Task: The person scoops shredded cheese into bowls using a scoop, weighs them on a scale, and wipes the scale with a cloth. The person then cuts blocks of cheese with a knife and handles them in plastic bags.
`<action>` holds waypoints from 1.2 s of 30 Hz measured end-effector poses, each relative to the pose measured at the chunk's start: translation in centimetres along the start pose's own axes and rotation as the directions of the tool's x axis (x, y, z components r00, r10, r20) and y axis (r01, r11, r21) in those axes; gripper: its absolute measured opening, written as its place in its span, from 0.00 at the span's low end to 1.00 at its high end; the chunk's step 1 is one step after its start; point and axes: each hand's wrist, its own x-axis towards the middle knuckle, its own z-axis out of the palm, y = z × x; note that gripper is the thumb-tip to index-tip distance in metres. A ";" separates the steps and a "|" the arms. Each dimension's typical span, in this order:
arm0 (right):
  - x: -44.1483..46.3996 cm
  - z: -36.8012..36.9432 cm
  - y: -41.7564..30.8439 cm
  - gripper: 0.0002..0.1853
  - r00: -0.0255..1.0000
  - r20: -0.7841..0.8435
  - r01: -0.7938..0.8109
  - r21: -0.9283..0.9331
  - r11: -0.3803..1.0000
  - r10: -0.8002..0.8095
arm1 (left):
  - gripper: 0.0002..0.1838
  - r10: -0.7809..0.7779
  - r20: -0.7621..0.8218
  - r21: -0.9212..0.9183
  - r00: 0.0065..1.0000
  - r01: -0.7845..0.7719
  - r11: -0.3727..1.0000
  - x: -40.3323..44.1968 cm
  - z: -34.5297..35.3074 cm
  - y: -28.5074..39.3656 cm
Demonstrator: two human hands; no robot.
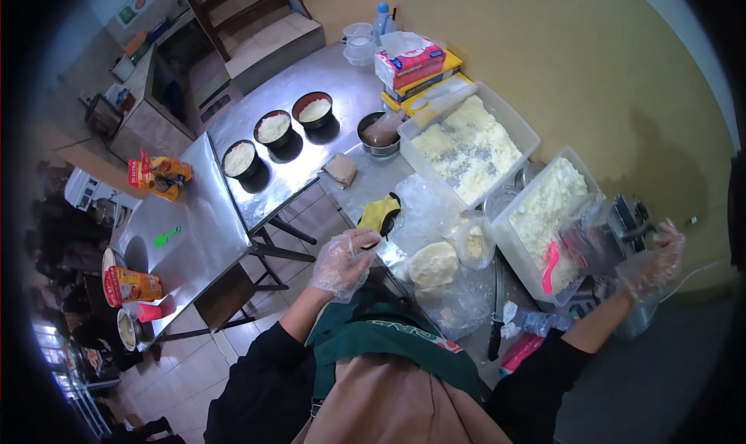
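Observation:
My left hand, in a clear plastic glove, is in front of my body with its fingers curled in. Its fingertips are at the lower end of a yellow and black cloth item; whether they grip it is hidden. My right hand, also in a clear glove, is at the far right, fingers bent at a dark, blurred, box-like object with black parts. Beside that object stands a clear tub of white crumbly food holding a pink spatula. A second tub holds more white food.
Three dark bowls of white food stand on the metal table. A knife lies near plastic bags. Tissue packs are by the wall. Orange pouches and a green spatula are on the left table.

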 end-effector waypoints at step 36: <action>11.6 0.1 1.7 0.25 0.857 0.201 -0.142 -0.792 0.594 0.474 | 0.29 -0.849 0.257 -0.941 0.462 0.321 -0.110 28.1 -6.8 -34.2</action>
